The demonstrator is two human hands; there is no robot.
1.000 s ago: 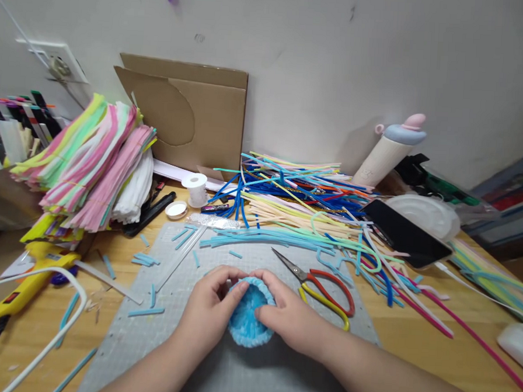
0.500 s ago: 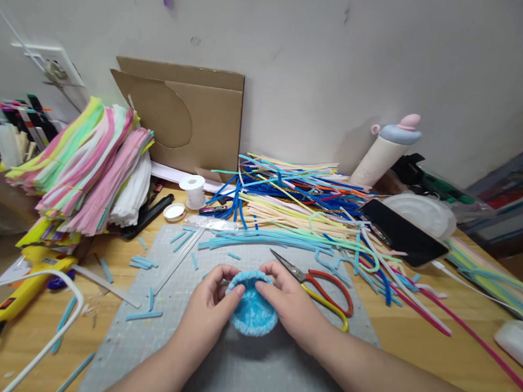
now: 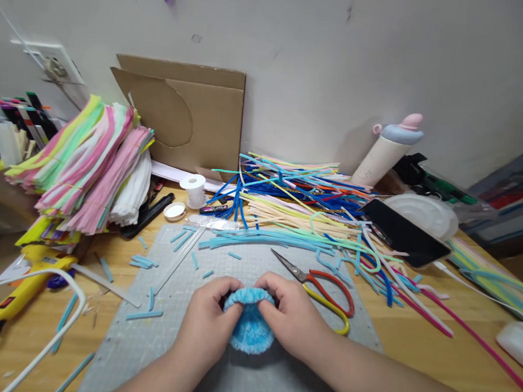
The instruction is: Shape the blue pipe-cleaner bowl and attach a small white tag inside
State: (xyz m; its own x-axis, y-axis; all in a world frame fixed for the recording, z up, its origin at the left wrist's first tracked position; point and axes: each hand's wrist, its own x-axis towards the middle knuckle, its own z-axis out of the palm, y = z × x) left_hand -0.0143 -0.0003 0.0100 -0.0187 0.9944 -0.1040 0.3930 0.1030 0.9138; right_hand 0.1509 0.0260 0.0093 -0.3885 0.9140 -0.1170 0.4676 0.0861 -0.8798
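A small round cup shape of fuzzy blue pipe cleaner (image 3: 251, 333) is held above the cutting mat, its hollow side facing me. My left hand (image 3: 211, 316) grips its left rim, the thumb pressed inside and the fingers behind. On the opposite rim my right hand (image 3: 288, 311) pinches in the same way. The far rim between the thumbs is bent inward. Scissors (image 3: 313, 283) with one red and one yellow handle lie just beyond my right hand. Short blue pipe cleaner pieces (image 3: 143, 315) are scattered left of my left hand.
The grey cutting mat (image 3: 122, 352) covers the middle of the wooden table. A yellow glue gun (image 3: 24, 289) with a white cable lies left. Pipe cleaner heaps (image 3: 287, 203) line the back, near a phone (image 3: 404, 233) and a bottle (image 3: 382, 152). Cardboard (image 3: 213, 117) leans on the wall.
Both hands have moved slightly down toward me with the blue cup shape. Its far rim is now folded inward more between the thumbs, and another short blue piece shows on the mat.
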